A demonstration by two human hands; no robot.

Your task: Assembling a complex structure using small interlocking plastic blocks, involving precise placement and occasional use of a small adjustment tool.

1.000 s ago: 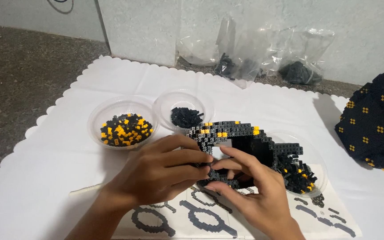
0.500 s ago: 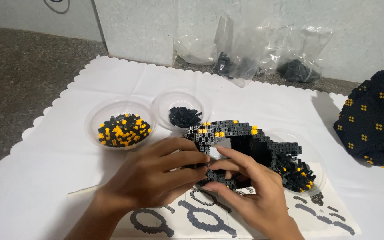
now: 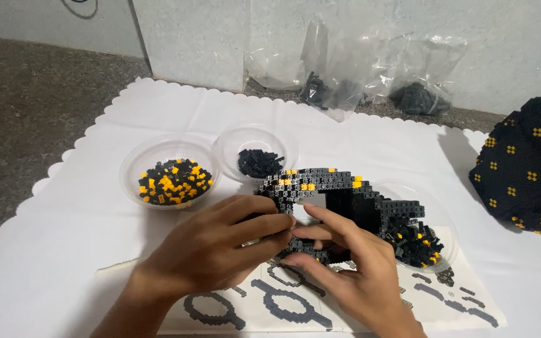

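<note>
A white scallop-edged cloth [image 3: 95, 250] covers most of the floor in view, and everything else rests on it or just past its far edge. At the far right sits a large dark domed brick model [image 3: 530, 166] dotted with small yellow squares, well apart from both hands. In the middle, the curved black-and-yellow brick piece [image 3: 330, 194] stands just beyond the fingers, arching over an open gap; its near lower edge lies between the two hands. The left hand [image 3: 211, 250] grasps the left side of that piece, fingers curled over its edge, while the right hand [image 3: 352, 272] pinches the bottom of it from below, index finger stretched up toward the gap. Under both hands lies a printed instruction sheet [image 3: 283, 307] with grey outline shapes. Right of the piece, touching it, a clear bowl [image 3: 436, 219] holds black and yellow bricks. To the left stands a clear bowl of mixed yellow and black bricks [image 3: 171, 178], and beside it a smaller bowl of black bricks [image 3: 258, 159]. Along the wall, clear plastic bags [image 3: 358, 75] hold more dark bricks.
</note>
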